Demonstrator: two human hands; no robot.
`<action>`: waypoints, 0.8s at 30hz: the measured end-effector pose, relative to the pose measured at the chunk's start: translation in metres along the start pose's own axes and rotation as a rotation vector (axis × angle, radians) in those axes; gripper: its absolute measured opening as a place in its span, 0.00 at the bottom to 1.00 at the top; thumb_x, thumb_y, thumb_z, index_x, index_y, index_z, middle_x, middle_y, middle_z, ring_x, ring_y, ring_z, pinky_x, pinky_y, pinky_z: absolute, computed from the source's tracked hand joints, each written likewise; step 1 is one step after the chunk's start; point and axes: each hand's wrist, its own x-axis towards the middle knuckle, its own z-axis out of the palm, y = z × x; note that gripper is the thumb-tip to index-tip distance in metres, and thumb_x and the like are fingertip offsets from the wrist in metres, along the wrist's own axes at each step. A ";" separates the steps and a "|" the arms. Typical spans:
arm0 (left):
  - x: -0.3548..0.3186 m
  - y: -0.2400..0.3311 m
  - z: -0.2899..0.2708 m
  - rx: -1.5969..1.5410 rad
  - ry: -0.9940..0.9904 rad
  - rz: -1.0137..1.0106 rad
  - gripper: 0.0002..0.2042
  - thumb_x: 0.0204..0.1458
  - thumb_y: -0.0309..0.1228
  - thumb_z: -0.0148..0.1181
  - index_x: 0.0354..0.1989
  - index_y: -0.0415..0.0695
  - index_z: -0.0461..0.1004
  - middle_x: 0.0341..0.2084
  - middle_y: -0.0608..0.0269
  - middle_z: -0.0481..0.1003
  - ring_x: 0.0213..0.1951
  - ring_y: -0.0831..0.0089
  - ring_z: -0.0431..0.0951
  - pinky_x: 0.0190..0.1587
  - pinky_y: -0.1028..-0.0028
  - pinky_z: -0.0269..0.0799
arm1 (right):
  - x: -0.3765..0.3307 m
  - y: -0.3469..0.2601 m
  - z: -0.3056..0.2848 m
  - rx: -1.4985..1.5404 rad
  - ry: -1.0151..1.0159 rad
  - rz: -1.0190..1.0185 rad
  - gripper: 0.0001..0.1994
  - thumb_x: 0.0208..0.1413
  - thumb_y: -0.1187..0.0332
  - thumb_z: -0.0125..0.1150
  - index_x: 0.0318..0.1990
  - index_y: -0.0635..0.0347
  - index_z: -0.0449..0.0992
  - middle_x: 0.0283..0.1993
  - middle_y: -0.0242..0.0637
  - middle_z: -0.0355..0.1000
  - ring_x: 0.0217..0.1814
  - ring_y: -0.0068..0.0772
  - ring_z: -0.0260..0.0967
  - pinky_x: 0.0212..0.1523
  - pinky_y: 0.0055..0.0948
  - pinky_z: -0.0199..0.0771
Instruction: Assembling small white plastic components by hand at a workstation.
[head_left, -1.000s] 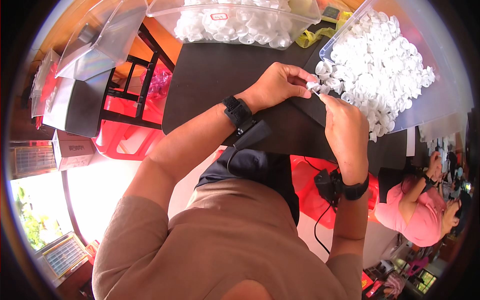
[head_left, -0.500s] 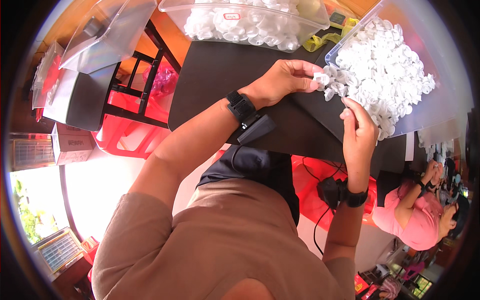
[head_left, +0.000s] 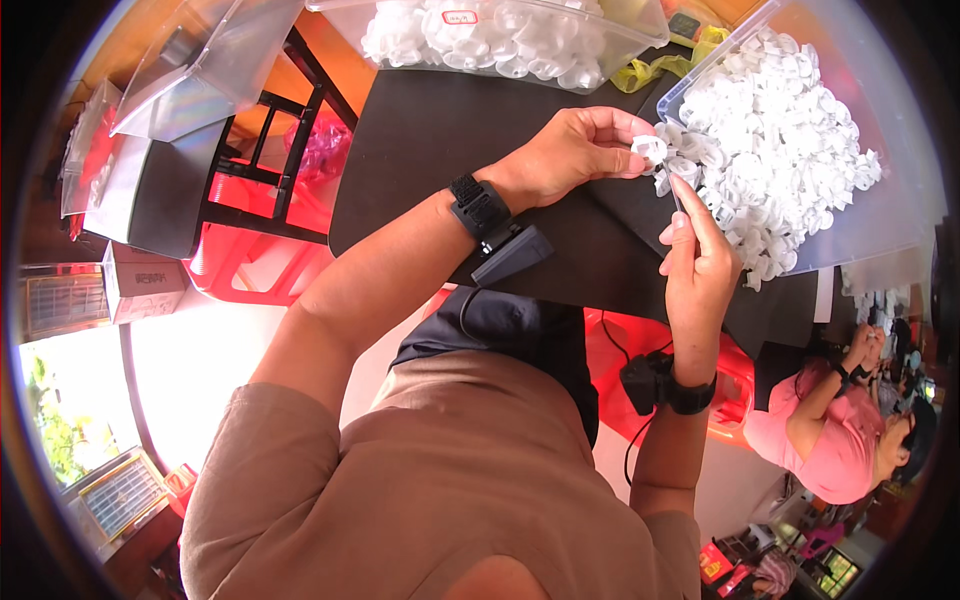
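My left hand [head_left: 578, 158] is closed, pinching a small white ring-shaped plastic part [head_left: 649, 150] between thumb and fingers. Close on its right, my right hand [head_left: 703, 262] is closed around a thin, slender tool [head_left: 677, 198]. Its tip points toward the white part; whether they touch I cannot tell. Just beyond both hands, a heap of similar white plastic parts [head_left: 775, 140] spreads out of a translucent bin [head_left: 858, 75]. A few loose parts lie right beside the held one.
A second clear bin [head_left: 640, 35] of white parts stands at the table's far side, near a yellow plastic bag [head_left: 640, 75]. The black table [head_left: 430, 140] lies under my arms. Red stools [head_left: 240, 260] stand below. A person in pink [head_left: 815, 430] sits at the right.
My right hand has moved left, bringing the tool closer to the held part. The part has turned in my left hand, and its round opening shows more.
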 end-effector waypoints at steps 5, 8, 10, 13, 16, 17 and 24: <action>0.001 -0.002 -0.003 0.036 0.010 0.003 0.15 0.53 0.22 0.63 0.50 0.39 0.73 0.43 0.62 0.77 0.45 0.75 0.77 0.52 0.75 0.73 | 0.004 0.005 0.004 -0.082 0.001 -0.062 0.18 0.59 0.80 0.48 0.55 0.61 0.75 0.28 0.43 0.72 0.22 0.26 0.65 0.28 0.27 0.69; 0.002 -0.004 -0.003 0.035 0.002 0.019 0.15 0.52 0.22 0.64 0.49 0.38 0.74 0.42 0.61 0.78 0.45 0.75 0.77 0.52 0.75 0.73 | 0.006 0.002 0.003 -0.087 -0.016 -0.046 0.17 0.58 0.80 0.48 0.54 0.62 0.75 0.30 0.46 0.74 0.25 0.29 0.67 0.30 0.28 0.70; 0.002 -0.004 -0.004 0.041 0.003 0.019 0.15 0.52 0.22 0.64 0.49 0.38 0.74 0.42 0.61 0.78 0.45 0.75 0.77 0.52 0.75 0.73 | 0.007 0.001 0.003 -0.085 -0.018 -0.051 0.17 0.58 0.80 0.49 0.54 0.62 0.75 0.30 0.45 0.74 0.24 0.29 0.67 0.30 0.28 0.70; 0.002 -0.004 -0.004 0.050 0.004 0.020 0.16 0.52 0.22 0.64 0.50 0.38 0.74 0.43 0.61 0.78 0.45 0.75 0.77 0.52 0.75 0.73 | 0.008 0.000 0.003 -0.086 -0.026 -0.051 0.17 0.59 0.80 0.49 0.54 0.61 0.75 0.28 0.45 0.72 0.24 0.29 0.66 0.29 0.28 0.69; 0.001 -0.005 -0.004 0.056 0.008 0.022 0.16 0.52 0.21 0.64 0.50 0.38 0.74 0.43 0.61 0.78 0.45 0.75 0.77 0.52 0.75 0.73 | 0.009 -0.001 0.003 -0.088 -0.041 -0.029 0.17 0.59 0.79 0.49 0.54 0.61 0.75 0.27 0.44 0.71 0.23 0.28 0.66 0.29 0.28 0.69; 0.001 -0.005 -0.004 0.059 0.012 0.023 0.16 0.51 0.21 0.64 0.49 0.38 0.74 0.42 0.61 0.78 0.45 0.75 0.77 0.51 0.75 0.74 | 0.009 -0.002 0.003 -0.086 -0.049 -0.014 0.16 0.59 0.79 0.49 0.54 0.60 0.75 0.27 0.44 0.71 0.23 0.28 0.66 0.29 0.28 0.69; 0.002 -0.005 -0.004 0.085 0.018 0.041 0.15 0.51 0.21 0.64 0.49 0.38 0.74 0.43 0.61 0.78 0.45 0.75 0.78 0.52 0.74 0.74 | 0.010 -0.005 0.001 -0.097 -0.055 -0.006 0.16 0.60 0.78 0.49 0.53 0.60 0.76 0.25 0.45 0.71 0.23 0.30 0.67 0.29 0.28 0.69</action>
